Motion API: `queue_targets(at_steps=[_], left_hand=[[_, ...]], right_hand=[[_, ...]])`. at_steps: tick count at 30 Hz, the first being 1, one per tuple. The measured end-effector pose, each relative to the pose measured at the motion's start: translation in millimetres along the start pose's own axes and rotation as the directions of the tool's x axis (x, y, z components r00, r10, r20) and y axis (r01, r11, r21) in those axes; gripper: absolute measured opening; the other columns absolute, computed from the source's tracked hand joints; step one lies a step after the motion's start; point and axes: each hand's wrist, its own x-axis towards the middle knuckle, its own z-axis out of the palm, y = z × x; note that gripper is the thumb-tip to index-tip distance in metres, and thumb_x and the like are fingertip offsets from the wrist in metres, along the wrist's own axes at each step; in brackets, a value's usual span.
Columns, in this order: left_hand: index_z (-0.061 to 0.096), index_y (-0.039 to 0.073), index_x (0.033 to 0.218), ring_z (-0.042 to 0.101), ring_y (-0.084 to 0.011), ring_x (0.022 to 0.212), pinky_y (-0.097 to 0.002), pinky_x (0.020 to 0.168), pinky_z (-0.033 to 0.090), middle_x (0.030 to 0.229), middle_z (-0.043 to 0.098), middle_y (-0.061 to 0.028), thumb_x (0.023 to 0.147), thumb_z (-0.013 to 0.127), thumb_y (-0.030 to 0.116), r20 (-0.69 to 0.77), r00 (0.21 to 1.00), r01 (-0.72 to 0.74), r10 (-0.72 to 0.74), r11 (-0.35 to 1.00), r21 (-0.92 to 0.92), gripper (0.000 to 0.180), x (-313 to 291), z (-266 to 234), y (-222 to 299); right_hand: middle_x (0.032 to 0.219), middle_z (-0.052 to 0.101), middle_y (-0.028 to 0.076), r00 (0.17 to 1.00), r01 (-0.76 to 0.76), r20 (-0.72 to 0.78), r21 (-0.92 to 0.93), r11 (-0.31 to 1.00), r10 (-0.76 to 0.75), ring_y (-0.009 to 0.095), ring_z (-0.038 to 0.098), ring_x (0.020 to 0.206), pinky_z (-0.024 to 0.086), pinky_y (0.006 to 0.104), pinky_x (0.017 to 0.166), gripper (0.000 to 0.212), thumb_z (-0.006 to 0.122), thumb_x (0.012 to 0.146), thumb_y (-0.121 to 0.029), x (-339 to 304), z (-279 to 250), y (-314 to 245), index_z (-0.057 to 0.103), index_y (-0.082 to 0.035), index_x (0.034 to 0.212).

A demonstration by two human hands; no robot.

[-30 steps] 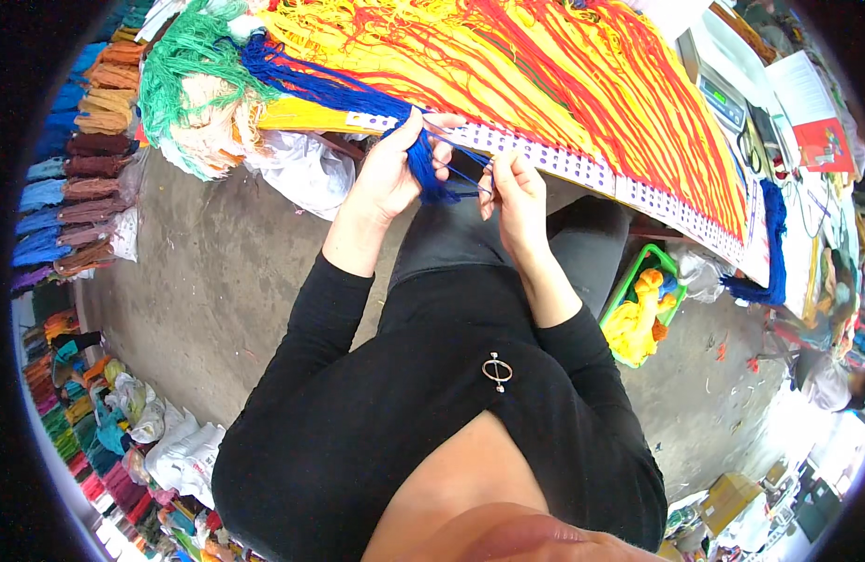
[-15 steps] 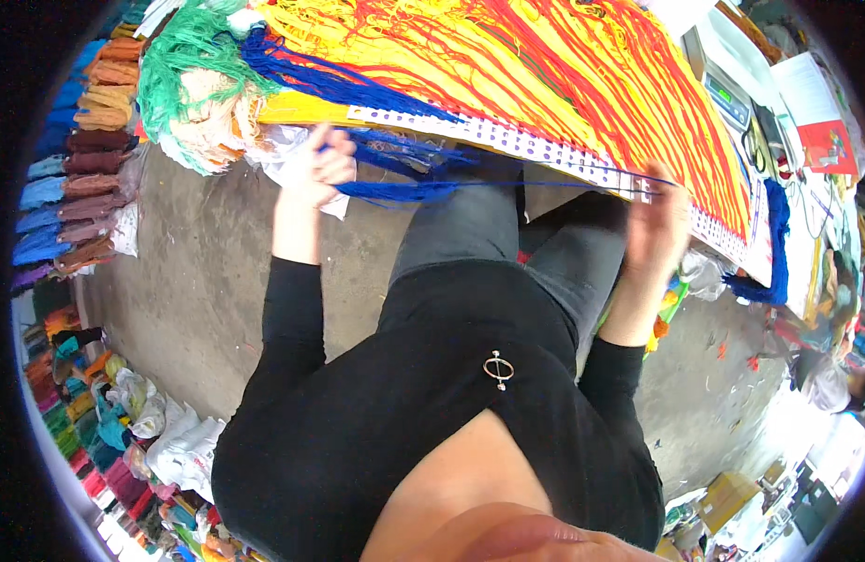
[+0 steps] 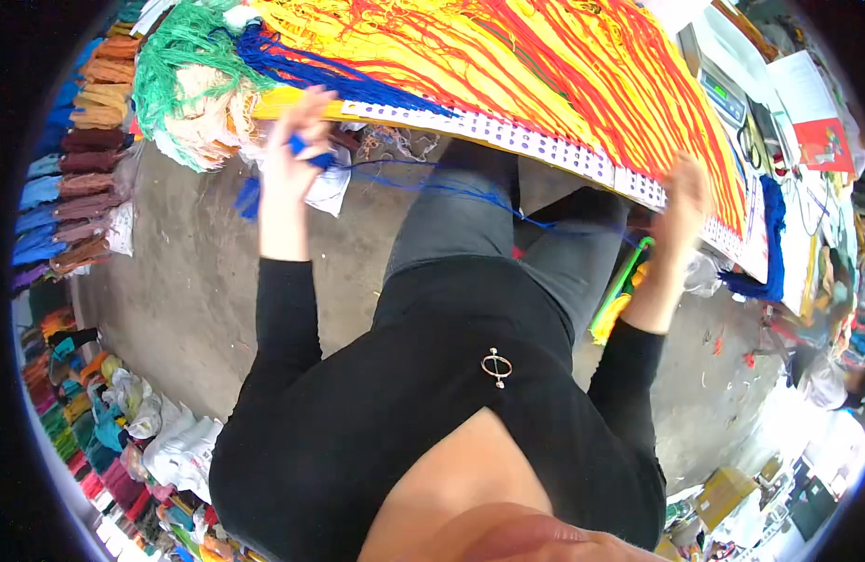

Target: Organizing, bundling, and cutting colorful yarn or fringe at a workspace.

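Note:
My left hand (image 3: 287, 164) is raised beside the near left edge of the table, its fingers closed around a bundle of blue yarn (image 3: 311, 153). A blue tail hangs below the wrist. From this bundle, loose blue strands (image 3: 489, 197) sag across my lap toward my right hand (image 3: 681, 206). That hand is up at the table's right edge, smeared by motion, so its grip is unclear. Red and yellow yarns (image 3: 545, 66) cover the tabletop, tied along a white card strip with punched holes (image 3: 535, 140). More blue yarn (image 3: 348, 80) lies at the strip's left end.
Green and pale yarn (image 3: 184, 94) heaps at the table's left corner. A digital scale (image 3: 723, 94), scissors (image 3: 753, 145) and a blue skein (image 3: 774, 244) lie at the right. Stacked coloured skeins (image 3: 86, 169) line the left side. White bags (image 3: 180, 450) sit lower left.
The blue yarn bundle has come away from below the card strip and gathered in my left hand, which rose slightly. My right hand moved a little right; the taut strands now sag.

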Motion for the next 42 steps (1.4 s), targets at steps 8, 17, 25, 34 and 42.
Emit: queue_targets(at_steps=[8,17,25,34,42], left_hand=[[0.049,0.006,0.123,0.062,-0.0189,0.084,-0.0212,0.049,0.042,0.121,0.053,-0.0069,0.090,0.048,0.044,-0.196,0.856,0.499,-0.478,0.667,0.553,0.051,40.1,56.6,-105.6],[0.061,0.004,0.103,0.050,-0.0053,0.047,-0.0179,0.040,0.035,0.080,0.065,-0.0023,0.088,0.052,0.026,-0.268,0.897,0.367,-0.351,0.254,0.895,0.029,67.9,74.2,-127.6],[0.063,0.003,0.076,0.045,-0.0037,0.041,-0.0189,0.035,0.028,0.060,0.058,0.0002,0.082,0.054,0.013,-0.099,0.942,0.229,-0.322,0.398,0.888,0.015,90.8,42.9,-143.9],[0.051,-0.006,0.104,0.029,0.0024,0.045,-0.0109,0.033,0.020,0.064,0.037,0.0044,0.091,0.047,0.008,0.114,0.881,0.449,-0.460,0.887,0.107,0.019,79.3,43.0,-37.0],[0.064,0.007,0.093,0.042,-0.0041,0.042,-0.0180,0.039,0.032,0.059,0.057,0.0000,0.089,0.053,0.024,-0.087,0.828,0.310,-0.555,0.323,0.894,0.021,76.7,49.7,-121.8]], right_hand=[[0.063,0.062,0.005,0.734,-0.172,0.658,-0.057,0.983,0.167,0.011,0.059,0.054,0.047,0.0253,0.054,0.014,0.058,0.083,-0.014,-39.2,180.0,53.1,0.062,-0.001,0.089],[0.061,0.061,0.004,0.847,-0.096,0.492,-0.231,0.968,0.202,0.010,0.054,0.046,0.044,0.0254,0.048,0.024,0.056,0.083,-0.024,-37.9,192.0,64.7,0.065,-0.002,0.085],[0.063,0.064,0.008,0.793,-0.189,0.531,-0.252,0.949,0.299,0.016,0.062,0.054,0.049,0.0289,0.058,0.025,0.057,0.079,-0.026,-33.7,193.7,57.7,0.068,-0.006,0.086],[0.062,0.059,0.001,0.769,-0.150,0.597,-0.178,0.973,0.228,0.007,0.054,0.052,0.044,0.0215,0.051,0.020,0.064,0.081,-0.021,-35.7,187.1,56.1,0.061,-0.001,0.084],[0.067,0.061,0.001,0.664,-0.442,0.708,0.112,0.890,0.241,0.007,0.055,0.058,0.043,0.0215,0.055,0.020,0.062,0.083,-0.023,-32.6,184.0,68.5,0.062,-0.003,0.085]])
